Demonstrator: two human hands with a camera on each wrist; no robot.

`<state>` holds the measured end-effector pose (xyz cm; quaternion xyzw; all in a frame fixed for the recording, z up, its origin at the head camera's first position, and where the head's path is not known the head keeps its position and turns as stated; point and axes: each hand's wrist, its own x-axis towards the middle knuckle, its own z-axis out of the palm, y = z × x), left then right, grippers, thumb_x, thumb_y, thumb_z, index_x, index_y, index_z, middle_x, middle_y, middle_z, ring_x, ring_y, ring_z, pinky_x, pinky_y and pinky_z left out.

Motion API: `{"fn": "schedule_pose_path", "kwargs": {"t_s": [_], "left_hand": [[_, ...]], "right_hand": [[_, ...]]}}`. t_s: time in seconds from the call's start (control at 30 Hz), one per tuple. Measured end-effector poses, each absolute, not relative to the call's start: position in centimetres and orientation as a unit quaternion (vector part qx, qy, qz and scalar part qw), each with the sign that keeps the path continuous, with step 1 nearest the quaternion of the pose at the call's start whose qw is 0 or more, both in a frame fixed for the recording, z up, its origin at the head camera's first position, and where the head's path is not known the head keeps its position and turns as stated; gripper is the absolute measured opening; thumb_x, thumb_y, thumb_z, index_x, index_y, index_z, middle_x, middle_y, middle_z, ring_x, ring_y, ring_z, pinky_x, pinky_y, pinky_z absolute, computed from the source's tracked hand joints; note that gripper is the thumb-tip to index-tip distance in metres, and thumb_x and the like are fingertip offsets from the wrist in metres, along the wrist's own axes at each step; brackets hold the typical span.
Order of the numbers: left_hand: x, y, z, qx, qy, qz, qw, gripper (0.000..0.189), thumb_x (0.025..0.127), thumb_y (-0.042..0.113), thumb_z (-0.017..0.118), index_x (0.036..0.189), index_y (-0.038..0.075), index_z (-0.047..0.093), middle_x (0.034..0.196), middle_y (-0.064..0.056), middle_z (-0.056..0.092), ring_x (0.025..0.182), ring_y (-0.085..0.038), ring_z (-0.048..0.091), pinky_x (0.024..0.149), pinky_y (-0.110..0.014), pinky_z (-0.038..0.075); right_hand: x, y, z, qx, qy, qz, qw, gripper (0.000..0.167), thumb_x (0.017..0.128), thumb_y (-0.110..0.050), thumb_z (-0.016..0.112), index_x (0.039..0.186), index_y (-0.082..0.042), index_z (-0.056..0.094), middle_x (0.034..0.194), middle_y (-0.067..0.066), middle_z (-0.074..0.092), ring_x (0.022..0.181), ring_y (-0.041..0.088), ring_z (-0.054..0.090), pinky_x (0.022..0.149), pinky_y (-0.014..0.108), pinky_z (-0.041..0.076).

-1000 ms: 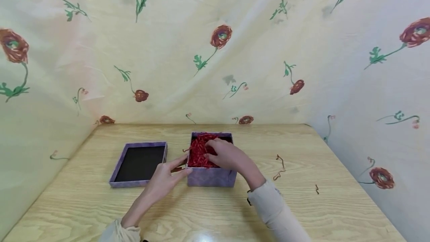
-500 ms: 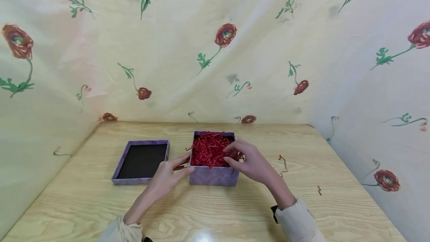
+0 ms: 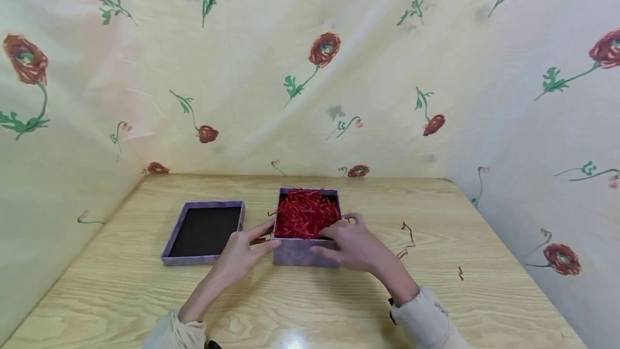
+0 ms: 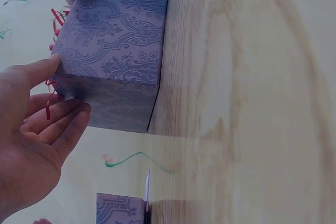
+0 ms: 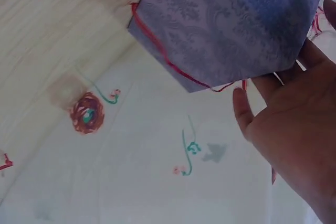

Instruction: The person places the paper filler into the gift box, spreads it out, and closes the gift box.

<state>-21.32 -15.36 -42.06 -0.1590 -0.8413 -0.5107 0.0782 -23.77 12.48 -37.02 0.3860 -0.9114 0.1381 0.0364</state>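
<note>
A purple patterned box (image 3: 294, 253) stands without its lid in the middle of the table, filled with red shredded paper (image 3: 302, 214). My left hand (image 3: 237, 257) holds its near left corner, the thumb at the front and the fingers along the left side. At the near right corner is my right hand (image 3: 358, 246), its index finger reaching over the rim at the shreds and its thumb lying outside the front wall. The right wrist view shows a long red strand (image 5: 170, 64) lying along the box's outer side. The fingertips inside the box are hidden.
The purple lid (image 3: 191, 260) lies upturned left of the box, its black inside showing. A thin pointed blade (image 4: 147, 190) stands beside the lid in the left wrist view. Stray paper strands (image 3: 460, 273) lie on the table's right side. Flowered cloth (image 3: 252, 79) hangs behind.
My right hand has moved from deep in the shreds to the box's near right corner. The shreds now spread further right. My left hand keeps its hold.
</note>
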Motion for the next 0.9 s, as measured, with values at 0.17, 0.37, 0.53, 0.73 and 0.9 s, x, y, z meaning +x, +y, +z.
{"fn": "schedule_pose_path", "kwargs": {"t_s": [0.17,0.37,0.53,0.73,0.9], "left_hand": [[-21.3,-15.3,-42.1,-0.162,-0.837,-0.517,0.077,0.055,0.096,0.021,0.077,0.146,0.004,0.06,0.129,-0.016,0.069,0.11,-0.029,0.071,0.089,-0.039,0.058],[-21.2,-15.3,-42.2,-0.165,-0.838,-0.515,0.078,0.055,0.096,0.021,0.077,0.145,0.004,0.06,0.128,-0.017,0.069,0.107,-0.027,0.072,0.084,-0.034,0.059],[-21.3,-15.5,-42.3,-0.167,-0.836,-0.518,0.075,0.055,0.097,0.024,0.076,0.146,0.005,0.059,0.132,-0.016,0.067,0.107,-0.027,0.072,0.082,-0.034,0.059],[-21.3,-15.5,-42.4,-0.167,-0.836,-0.518,0.071,0.055,0.097,0.025,0.076,0.146,0.005,0.059,0.13,-0.016,0.068,0.106,-0.025,0.072,0.083,-0.032,0.059],[-21.2,-15.4,-42.3,-0.165,-0.835,-0.52,0.069,0.056,0.097,0.026,0.076,0.147,0.006,0.059,0.132,-0.016,0.067,0.108,-0.026,0.071,0.083,-0.032,0.059]], "right_hand": [[-23.9,11.4,-37.2,0.381,-0.92,0.086,0.014,0.045,0.096,-0.057,0.066,0.091,-0.013,0.073,0.071,-0.01,0.062,0.071,0.011,0.061,0.107,0.062,0.03],[-24.1,12.7,-37.1,0.393,-0.887,0.232,0.072,0.024,0.101,-0.031,0.07,0.107,-0.009,0.076,0.094,-0.003,0.073,0.084,0.013,0.067,0.097,0.053,0.047],[-24.8,14.4,-37.4,0.302,-0.872,0.359,0.142,0.025,0.101,-0.015,0.07,0.12,0.0,0.07,0.114,0.01,0.068,0.101,0.028,0.066,0.082,0.046,0.055],[-25.4,14.9,-38.6,0.166,-0.883,0.435,0.06,0.024,0.102,-0.013,0.067,0.119,0.004,0.066,0.097,0.011,0.069,0.085,0.027,0.066,0.069,0.034,0.054],[-24.9,13.9,-38.1,0.155,-0.891,0.415,0.097,0.006,0.099,-0.007,0.069,0.094,-0.005,0.067,0.076,0.0,0.062,0.063,0.015,0.054,0.056,0.028,0.046]]}}
